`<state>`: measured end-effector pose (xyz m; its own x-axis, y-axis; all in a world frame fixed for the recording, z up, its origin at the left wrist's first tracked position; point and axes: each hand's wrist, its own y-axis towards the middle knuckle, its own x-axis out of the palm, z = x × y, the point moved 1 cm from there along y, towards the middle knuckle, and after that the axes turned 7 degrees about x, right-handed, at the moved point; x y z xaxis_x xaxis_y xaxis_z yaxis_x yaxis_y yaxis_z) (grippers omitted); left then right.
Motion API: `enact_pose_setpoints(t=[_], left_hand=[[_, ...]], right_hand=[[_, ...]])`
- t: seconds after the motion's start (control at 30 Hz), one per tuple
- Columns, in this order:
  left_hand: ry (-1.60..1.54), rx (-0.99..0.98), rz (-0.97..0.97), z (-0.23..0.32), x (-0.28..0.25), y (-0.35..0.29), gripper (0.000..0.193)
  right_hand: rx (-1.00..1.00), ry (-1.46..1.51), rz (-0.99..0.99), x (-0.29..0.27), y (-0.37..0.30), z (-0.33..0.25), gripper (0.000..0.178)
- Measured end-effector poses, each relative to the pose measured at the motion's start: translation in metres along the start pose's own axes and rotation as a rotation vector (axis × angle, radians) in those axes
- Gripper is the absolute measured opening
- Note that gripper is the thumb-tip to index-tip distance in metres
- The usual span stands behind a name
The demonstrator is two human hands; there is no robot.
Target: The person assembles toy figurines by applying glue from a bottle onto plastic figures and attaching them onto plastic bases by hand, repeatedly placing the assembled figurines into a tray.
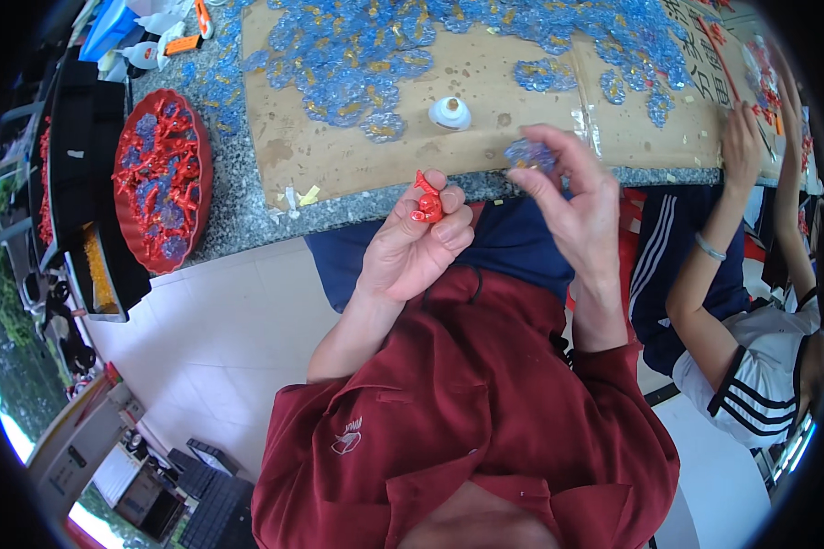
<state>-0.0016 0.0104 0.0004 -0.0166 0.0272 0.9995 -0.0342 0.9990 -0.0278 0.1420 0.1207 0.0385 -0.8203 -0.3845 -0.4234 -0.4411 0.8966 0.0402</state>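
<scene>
My left hand (401, 249) pinches a small glossy red plastic figurine (428, 207) upright between thumb and fingers. To its right, my raised right hand (579, 203) holds a translucent blue-purple flower-shaped disc (528, 156) between thumb and fingertips. The two pieces are apart, both near the table's front edge. Just beyond my hands, a small white bottle (450, 115) with a brownish tip stands on a flattened cardboard sheet (330, 163). Many similar clear blue discs (352, 73) with golden centres cover the far part of the cardboard.
At the left, a red scalloped tray (122, 215) holds red figurines and purple discs on the speckled stone tabletop (238, 215). An orange-handled tool (183, 44) lies at the back left. At the right, another person's hand (742, 146) works near more red pieces.
</scene>
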Motion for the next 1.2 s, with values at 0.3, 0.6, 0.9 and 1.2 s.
enact_pose_setpoints(t=[0.3, 0.6, 0.9, 1.2], left_hand=[[-0.048, -0.067, -0.027, -0.004, -0.001, -0.002, 0.033], [-0.110, 0.016, 0.091, -0.010, 0.009, -0.004, 0.022], [-0.244, 0.088, 0.297, -0.011, 0.014, -0.005, 0.021], [-0.097, 0.014, 0.057, -0.009, -0.001, -0.005, 0.032]], right_hand=[[-0.022, 0.066, -0.104, 0.011, -0.013, -0.020, 0.030], [0.181, 0.197, -0.071, 0.012, -0.011, -0.009, 0.031], [0.170, 0.374, -0.148, 0.013, -0.004, -0.005, 0.031], [0.175, 0.220, -0.131, 0.007, 0.012, -0.011, 0.025]])
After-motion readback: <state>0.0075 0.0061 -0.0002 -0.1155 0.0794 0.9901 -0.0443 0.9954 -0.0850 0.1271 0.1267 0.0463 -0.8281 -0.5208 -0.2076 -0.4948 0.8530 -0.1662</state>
